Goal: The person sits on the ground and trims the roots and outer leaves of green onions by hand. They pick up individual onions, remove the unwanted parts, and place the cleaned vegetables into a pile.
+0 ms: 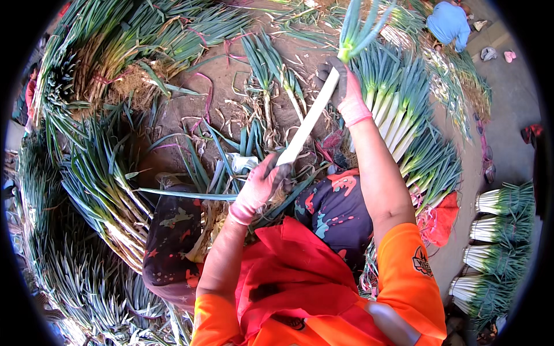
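A long Welsh onion (310,117) with a clean white stalk slants across the view before me, its green leaves pointing away. My left hand (259,184), in a pink glove with dark fingers, grips its lower end. Around the top of the white part, just under the leaves, closes my right hand (346,88), gloved alike. The root end is hidden by the left hand. To the right of the stalk lies a row of cleaned onions (391,108), white stalks towards me. Untrimmed onions with brownish stalks (125,225) are heaped by my left knee.
Peeled scraps and leaves (242,142) litter the ground between my knees. Large onion piles (143,39) stand far left. Tied bundles (497,235) line the right side. A person in a blue top (449,26) is at the far right. Pink twine (210,97) lies on the floor.
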A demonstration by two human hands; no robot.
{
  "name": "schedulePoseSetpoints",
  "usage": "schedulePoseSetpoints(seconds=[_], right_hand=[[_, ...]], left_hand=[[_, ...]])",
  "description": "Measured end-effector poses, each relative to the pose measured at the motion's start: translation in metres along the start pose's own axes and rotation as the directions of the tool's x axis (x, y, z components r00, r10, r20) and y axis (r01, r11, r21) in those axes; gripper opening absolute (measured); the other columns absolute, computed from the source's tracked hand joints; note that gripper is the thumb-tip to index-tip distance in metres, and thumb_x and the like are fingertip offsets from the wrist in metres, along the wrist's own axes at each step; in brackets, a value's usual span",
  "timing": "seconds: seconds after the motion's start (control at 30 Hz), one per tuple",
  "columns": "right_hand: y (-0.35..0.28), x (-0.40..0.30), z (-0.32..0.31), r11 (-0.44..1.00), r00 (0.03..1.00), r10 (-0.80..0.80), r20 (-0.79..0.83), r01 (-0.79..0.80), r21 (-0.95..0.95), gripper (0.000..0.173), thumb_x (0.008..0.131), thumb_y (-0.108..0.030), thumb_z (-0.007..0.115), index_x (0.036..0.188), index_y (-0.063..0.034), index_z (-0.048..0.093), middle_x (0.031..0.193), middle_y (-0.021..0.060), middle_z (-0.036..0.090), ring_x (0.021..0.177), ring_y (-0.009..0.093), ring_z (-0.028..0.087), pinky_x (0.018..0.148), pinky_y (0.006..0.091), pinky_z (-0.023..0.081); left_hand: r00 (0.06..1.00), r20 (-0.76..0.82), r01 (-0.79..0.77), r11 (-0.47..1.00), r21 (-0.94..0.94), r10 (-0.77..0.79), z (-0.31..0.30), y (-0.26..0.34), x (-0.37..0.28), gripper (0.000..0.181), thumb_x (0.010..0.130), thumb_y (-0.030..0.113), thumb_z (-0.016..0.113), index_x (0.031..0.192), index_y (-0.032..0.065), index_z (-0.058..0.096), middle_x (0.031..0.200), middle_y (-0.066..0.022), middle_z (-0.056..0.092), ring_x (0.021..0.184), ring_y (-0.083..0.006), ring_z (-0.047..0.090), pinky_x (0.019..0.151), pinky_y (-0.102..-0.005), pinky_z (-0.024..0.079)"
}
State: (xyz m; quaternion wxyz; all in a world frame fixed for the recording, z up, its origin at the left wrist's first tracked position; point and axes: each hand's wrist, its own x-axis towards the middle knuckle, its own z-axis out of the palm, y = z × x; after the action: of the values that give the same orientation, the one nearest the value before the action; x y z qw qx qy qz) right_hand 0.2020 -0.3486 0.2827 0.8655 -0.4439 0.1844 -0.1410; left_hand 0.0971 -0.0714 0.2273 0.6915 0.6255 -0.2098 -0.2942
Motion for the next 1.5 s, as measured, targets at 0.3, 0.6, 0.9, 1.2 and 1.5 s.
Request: schedulePoseSetpoints(seconds=[0.3,0.6,0.9,1.2,1.5], right_hand=[[0.038,0.034,-0.027,0.993,0.953,-0.066,-0.295,0.035,-0.109,0.017,0.086,-0.020,0.057,0.075,-0.0075,0.055,0.058,0.0057,0.051,0.042,0.019,0.047,0.041,0.0331,0.043],[0.033,0.082,-0.086,0.899,0.846,-0.337,-0.412,0.159,-0.409,0.023,0.085,-0.018,0.059,0.096,0.0019,0.062,0.075,0.0090,0.062,0.064,0.019,0.058,0.058,0.0353,0.045],[0.047,0.014,0.017,0.919,0.886,-0.380,-0.266,0.330,-0.214,0.008,0.090,-0.016,0.057,0.086,-0.0097,0.056,0.061,-0.0020,0.050,0.046,0.013,0.049,0.041,0.0285,0.038],[-0.011,-0.017,0.022,0.916,0.983,-0.019,0.182,-0.056,0.398,0.019,0.089,-0.021,0.059,0.093,-0.0032,0.054,0.075,0.0047,0.055,0.061,0.015,0.054,0.055,0.0290,0.053],[-0.001,-0.007,0.017,0.960,0.995,-0.074,-0.063,0.088,0.267,0.017,0.088,-0.016,0.059,0.099,-0.0028,0.054,0.079,0.0054,0.053,0.062,0.015,0.053,0.052,0.0255,0.050]], left_hand=[[0.975,-0.046,0.205,0.962,-0.178,-0.216,0.033,0.020,-0.050,0.018,0.094,0.020,0.051,0.101,0.0041,0.050,0.071,-0.0018,0.050,0.056,-0.0081,0.044,0.050,-0.0217,0.036],[0.978,0.011,0.202,0.960,0.196,-0.208,0.009,0.025,-0.179,0.028,0.082,-0.005,0.048,0.108,0.0019,0.055,0.073,-0.0096,0.060,0.063,-0.0188,0.059,0.057,-0.0278,0.046],[0.813,-0.402,0.208,0.434,0.877,0.422,-0.031,0.031,-0.054,0.051,0.079,0.027,0.065,0.121,0.0011,0.050,0.099,-0.0188,0.056,0.093,-0.0370,0.054,0.083,-0.0444,0.043],[0.940,0.119,0.341,0.906,-0.250,-0.321,0.001,0.029,-0.009,0.042,0.087,0.011,0.058,0.126,0.0013,0.047,0.091,-0.0185,0.063,0.078,-0.0244,0.062,0.071,-0.0365,0.049],[0.695,-0.149,-0.211,0.398,0.893,0.704,0.013,-0.005,0.009,0.039,0.071,-0.001,0.059,0.110,0.0052,0.060,0.105,-0.0170,0.057,0.094,-0.0352,0.056,0.083,-0.0427,0.045]])
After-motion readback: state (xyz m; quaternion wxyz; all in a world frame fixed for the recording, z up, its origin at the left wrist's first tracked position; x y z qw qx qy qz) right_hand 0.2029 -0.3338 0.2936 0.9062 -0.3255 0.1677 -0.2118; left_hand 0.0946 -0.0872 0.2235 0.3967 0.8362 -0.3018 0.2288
